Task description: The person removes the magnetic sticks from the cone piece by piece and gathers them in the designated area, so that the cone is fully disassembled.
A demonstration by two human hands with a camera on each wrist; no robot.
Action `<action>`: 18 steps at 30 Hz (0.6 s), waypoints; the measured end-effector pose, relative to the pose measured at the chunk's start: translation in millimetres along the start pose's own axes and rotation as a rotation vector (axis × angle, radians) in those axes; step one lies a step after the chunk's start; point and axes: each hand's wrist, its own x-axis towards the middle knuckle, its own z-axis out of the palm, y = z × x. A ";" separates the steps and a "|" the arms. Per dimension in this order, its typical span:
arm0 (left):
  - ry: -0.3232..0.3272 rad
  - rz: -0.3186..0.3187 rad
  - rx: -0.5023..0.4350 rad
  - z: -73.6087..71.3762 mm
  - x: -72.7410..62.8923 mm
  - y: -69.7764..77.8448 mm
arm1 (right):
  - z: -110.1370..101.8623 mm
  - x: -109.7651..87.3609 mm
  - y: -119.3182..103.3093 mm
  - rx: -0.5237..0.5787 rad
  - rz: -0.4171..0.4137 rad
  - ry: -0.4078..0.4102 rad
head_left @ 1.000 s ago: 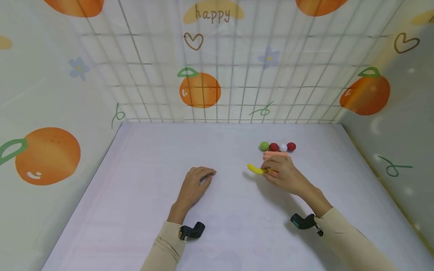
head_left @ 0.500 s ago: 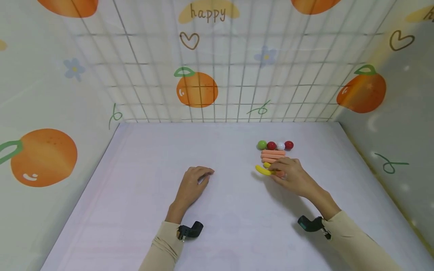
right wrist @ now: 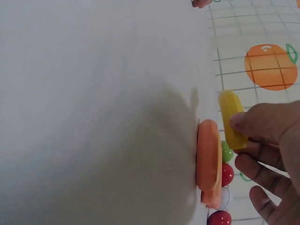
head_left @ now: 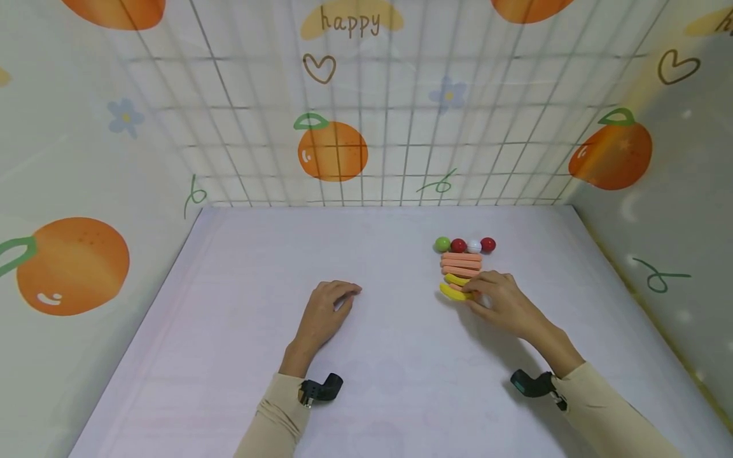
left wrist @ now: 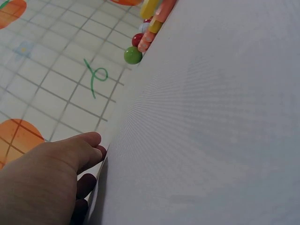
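My right hand [head_left: 504, 304] pinches a yellow toy banana [head_left: 453, 292] between thumb and fingers. In the right wrist view this banana [right wrist: 228, 104] is held just above a salmon-pink sausage-like stick [right wrist: 207, 154]. A second yellow banana [head_left: 455, 279] lies just behind, partly covered by my fingers. Beyond it are several similar pink sausage-like sticks [head_left: 461, 263], laid side by side. My left hand [head_left: 325, 315] rests on the table to the left, fingers loosely bent, with nothing in it. In the left wrist view the left hand [left wrist: 51, 173] is well apart from the toys.
A row of small balls stands behind the sticks: a green ball [head_left: 443, 244], a red ball [head_left: 459, 245], a white ball [head_left: 474, 246] and another red ball [head_left: 488, 244]. The pale table [head_left: 378, 394] is bounded by printed fabric walls [head_left: 395, 127].
My right hand has carried the banana rightward and a little toward me, lining it up with the sticks. The second banana and the sticks have come into sight. My left hand stays put.
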 end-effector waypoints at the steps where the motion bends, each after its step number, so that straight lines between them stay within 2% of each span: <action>1: 0.001 0.000 0.000 -0.1 0.1 0.2 | -0.1 -1.2 0.6 -0.001 0.002 -0.002; 12: -0.012 -0.024 0.011 0.5 0.4 1.2 | 2.3 -10.8 8.7 -0.011 0.001 0.022; 18: -0.024 -0.050 0.015 1.6 -0.1 0.4 | 2.6 -13.5 12.1 -0.009 0.008 0.003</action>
